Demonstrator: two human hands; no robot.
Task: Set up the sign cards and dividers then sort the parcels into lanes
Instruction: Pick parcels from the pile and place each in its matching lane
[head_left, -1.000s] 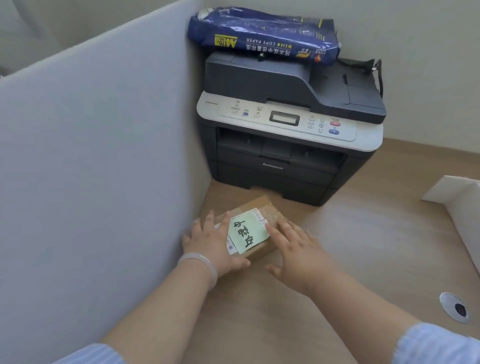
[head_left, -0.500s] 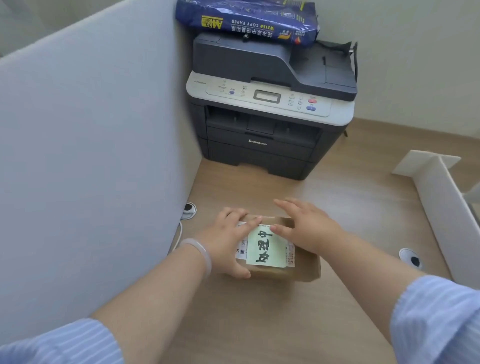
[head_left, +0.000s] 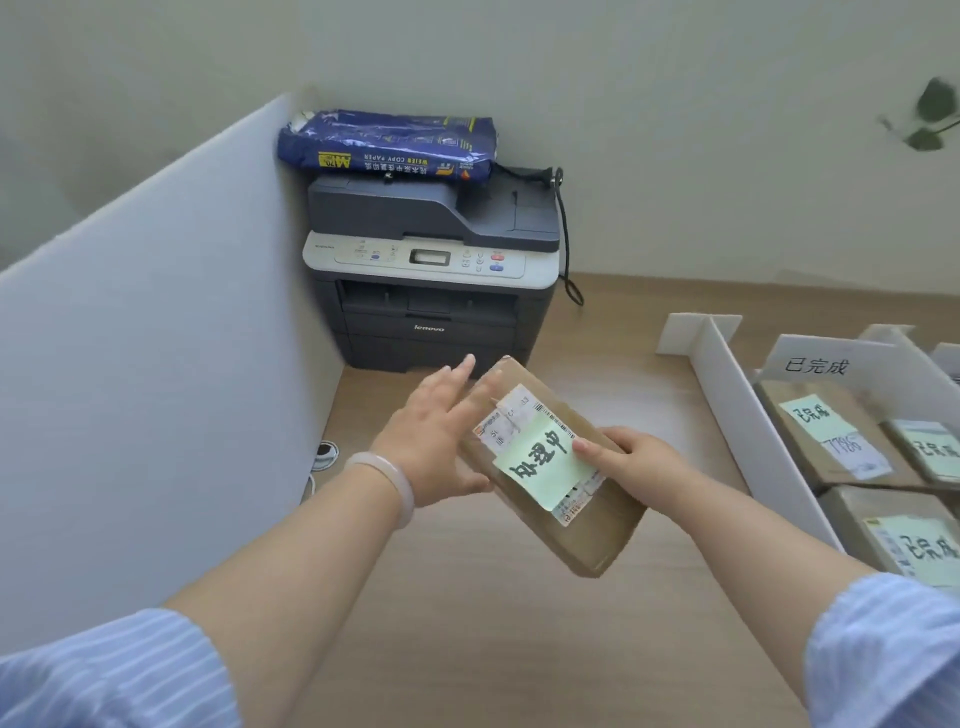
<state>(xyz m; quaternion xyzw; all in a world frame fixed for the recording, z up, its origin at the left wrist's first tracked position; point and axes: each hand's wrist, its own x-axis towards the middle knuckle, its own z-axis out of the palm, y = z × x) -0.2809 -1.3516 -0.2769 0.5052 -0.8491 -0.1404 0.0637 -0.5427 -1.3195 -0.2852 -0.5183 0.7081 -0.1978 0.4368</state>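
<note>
A flat brown parcel (head_left: 587, 525) with a white shipping label and a green handwritten note is lifted above the wooden desk. My right hand (head_left: 631, 460) grips its right edge, thumb on the green note. My left hand (head_left: 434, 439) lies against the parcel's left side with straight fingers. To the right stands a white divider (head_left: 748, 415), and behind it a white sign card (head_left: 815, 364). In that lane lie several brown parcels (head_left: 826, 431) with green notes.
A grey printer (head_left: 431, 275) with a blue pack of copy paper (head_left: 387, 145) on top stands in the back corner. A tall white partition (head_left: 156, 338) walls off the left. A cable port (head_left: 325, 453) sits in the desk by the partition.
The parcel has come off the desk and moved right, tilted, toward the divider lanes. The view has swung right, bringing the lanes and sign card into sight.
</note>
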